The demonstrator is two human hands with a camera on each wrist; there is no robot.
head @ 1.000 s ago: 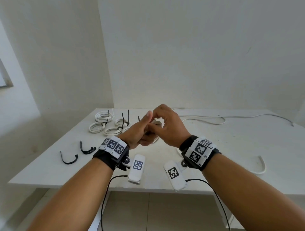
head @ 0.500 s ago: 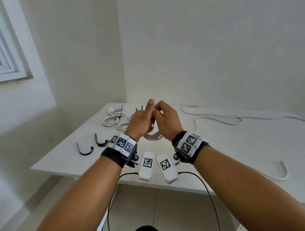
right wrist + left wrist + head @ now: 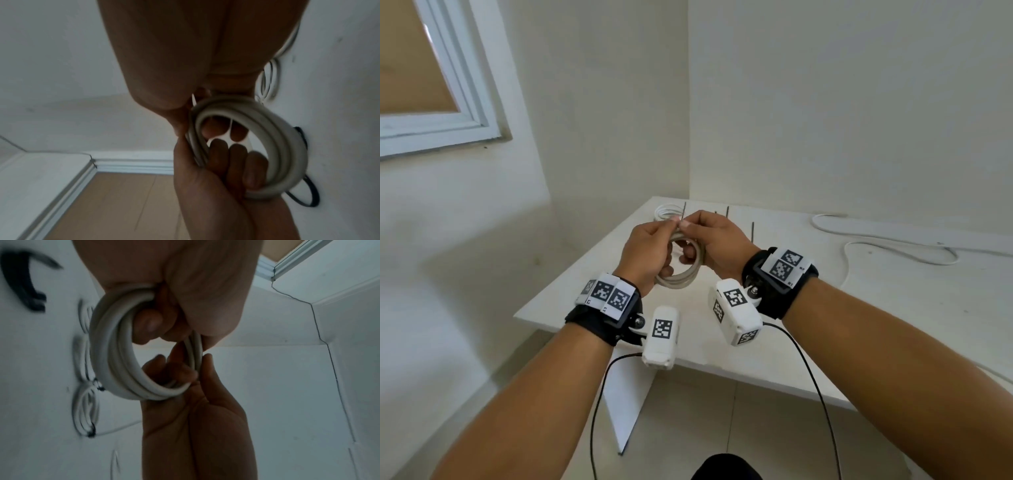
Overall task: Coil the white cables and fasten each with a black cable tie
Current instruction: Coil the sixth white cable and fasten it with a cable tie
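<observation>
Both hands hold a white cable coil [image 3: 681,279] in the air above the left part of the white table [image 3: 722,365]. My left hand [image 3: 667,240] grips the coil [image 3: 115,356] with fingers curled through its loop. The right hand [image 3: 690,240] pinches the strands [image 3: 277,138] between thumb and fingers at the top. No black tie shows on the held coil. Two loose black ties [image 3: 20,280] lie on the table. Tied coils [image 3: 86,415] lie there too.
A tied coil [image 3: 666,212] lies at the table's back left, and thin black tie tails [image 3: 727,212] stand up behind my hands. A long loose white cable [image 3: 893,246] snakes across the right side. Walls close in behind and left, with a window frame [image 3: 465,102] at upper left.
The head view has swung left and closer. Both hands kept hold of the coil, and its loop now hangs below them. The loose ties have left the head view.
</observation>
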